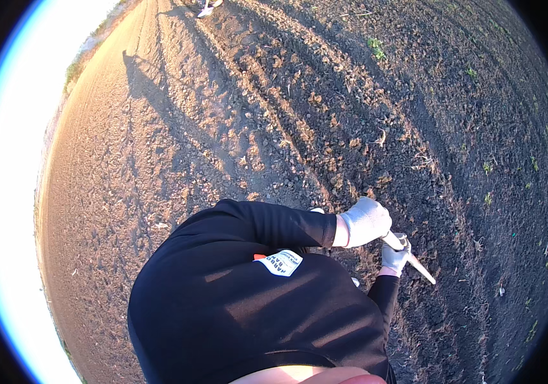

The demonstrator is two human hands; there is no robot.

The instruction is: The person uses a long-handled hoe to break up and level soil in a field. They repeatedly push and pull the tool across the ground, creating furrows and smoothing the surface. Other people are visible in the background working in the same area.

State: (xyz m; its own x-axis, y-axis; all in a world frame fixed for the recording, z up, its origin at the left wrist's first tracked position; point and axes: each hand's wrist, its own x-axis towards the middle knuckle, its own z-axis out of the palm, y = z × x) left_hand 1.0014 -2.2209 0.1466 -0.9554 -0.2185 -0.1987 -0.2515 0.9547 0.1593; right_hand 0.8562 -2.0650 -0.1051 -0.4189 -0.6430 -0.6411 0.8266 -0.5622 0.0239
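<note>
My left hand [366, 222], in a pale work glove, is closed around a light-coloured pole handle [420, 269]. Beside it, my right hand [395, 257], gloved in grey-white, grips the same handle a little further along. The handle slants down to the right past my right hand and ends over the dark soil. No tool head shows, so the kind of tool cannot be told. My black long-sleeved top [255, 307], which bears a printed white patch [281, 262], blocks the view of much of the ground below me. Small white patches, perhaps my shoes, peek out at its edge.
Tilled soil [264, 115] with long furrows and clods spreads around me. Dry roots [381, 138] and green weeds [376, 48] dot it. Another person's shoe [207, 10] shows at the top edge. A long shadow [159, 105] crosses the ground at upper left.
</note>
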